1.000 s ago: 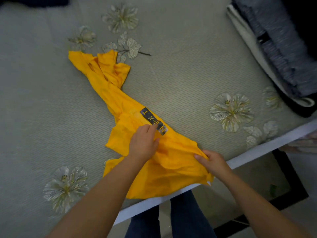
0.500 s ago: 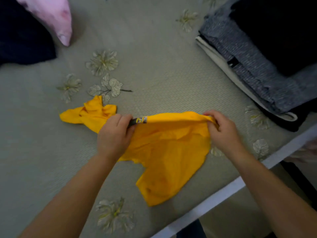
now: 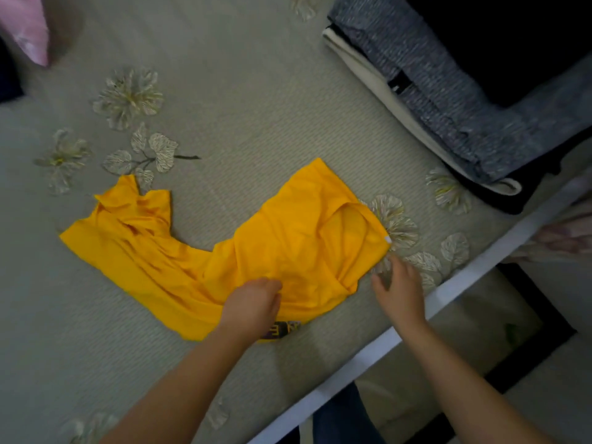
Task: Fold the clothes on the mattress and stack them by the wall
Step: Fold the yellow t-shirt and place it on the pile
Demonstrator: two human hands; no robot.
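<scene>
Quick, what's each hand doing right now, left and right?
Left hand: fingers curled, gripping the yellow shirt near its lower edge.
Right hand: open, off the shirt, holding nothing.

Only one piece of lettering showed — a dark patch (image 3: 280,329) with yellowish characters, peeking out from under the near hem of the yellow garment (image 3: 288,238) just beside the left hand (image 3: 253,304). Its marks were blurred and partly covered, so something like an "E" could be made out but no whole word could be read. A small black tag (image 3: 397,83) on the folded grey knit (image 3: 448,100) at the far right carried a pale speck — too small to read.
</scene>
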